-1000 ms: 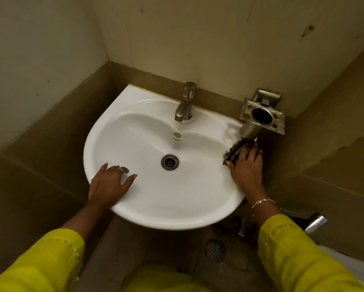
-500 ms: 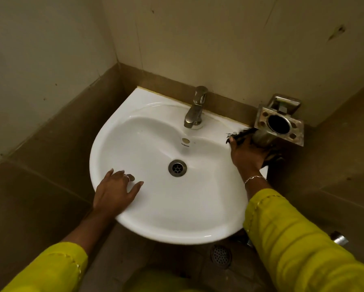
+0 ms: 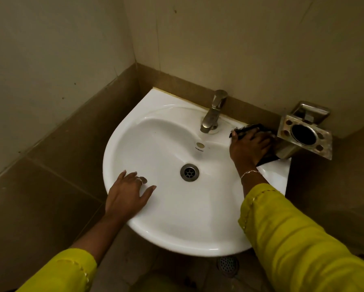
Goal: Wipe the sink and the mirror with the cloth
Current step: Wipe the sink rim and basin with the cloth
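White porcelain takes the weight of the left hand (image 3: 128,196), fingers spread flat and empty on the sink (image 3: 176,228) rim, apparently to steady the person. Past the tap (image 3: 213,111), the right hand (image 3: 249,147) presses a dark cloth (image 3: 245,128) onto the back right ledge, fingers splayed over it, just beside a metal holder (image 3: 304,134). No mirror is in view.

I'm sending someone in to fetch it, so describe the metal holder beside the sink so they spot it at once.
Find the white sink in the corner. On the wall at its back right, beyond the tap, hangs a tarnished metal holder. Its flat plate has one big round hole ringed by small ones.
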Motion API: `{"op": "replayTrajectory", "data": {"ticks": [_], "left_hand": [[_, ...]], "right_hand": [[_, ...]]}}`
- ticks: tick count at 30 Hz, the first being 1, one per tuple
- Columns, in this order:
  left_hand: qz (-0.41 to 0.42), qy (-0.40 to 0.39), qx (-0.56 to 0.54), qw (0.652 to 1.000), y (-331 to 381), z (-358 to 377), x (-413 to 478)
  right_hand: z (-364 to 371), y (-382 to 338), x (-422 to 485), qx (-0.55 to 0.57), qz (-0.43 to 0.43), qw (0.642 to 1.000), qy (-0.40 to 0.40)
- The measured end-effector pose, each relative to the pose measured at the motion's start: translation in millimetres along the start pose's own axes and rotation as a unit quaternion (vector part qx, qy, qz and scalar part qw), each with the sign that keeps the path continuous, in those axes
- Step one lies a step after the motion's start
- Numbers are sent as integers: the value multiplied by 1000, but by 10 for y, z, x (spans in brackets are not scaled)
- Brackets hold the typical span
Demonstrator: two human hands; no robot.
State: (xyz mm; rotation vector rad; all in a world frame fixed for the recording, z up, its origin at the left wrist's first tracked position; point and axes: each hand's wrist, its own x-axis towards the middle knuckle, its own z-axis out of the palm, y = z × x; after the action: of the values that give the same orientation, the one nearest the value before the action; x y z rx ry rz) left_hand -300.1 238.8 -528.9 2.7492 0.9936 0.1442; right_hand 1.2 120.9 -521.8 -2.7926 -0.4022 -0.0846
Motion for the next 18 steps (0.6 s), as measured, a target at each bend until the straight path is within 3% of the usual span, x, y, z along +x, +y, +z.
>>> {"op": "replayTrajectory", "data": {"ticks": [12,18], "left_hand": [[-3,20,-35,999,-20,-10,2],[5,36,-64,997,-50,-7,-3]], "right_hand": [[165,-304,-18,-39,-226,973,-30],[233,-295,-383,-57,-247,967,-13]]}}
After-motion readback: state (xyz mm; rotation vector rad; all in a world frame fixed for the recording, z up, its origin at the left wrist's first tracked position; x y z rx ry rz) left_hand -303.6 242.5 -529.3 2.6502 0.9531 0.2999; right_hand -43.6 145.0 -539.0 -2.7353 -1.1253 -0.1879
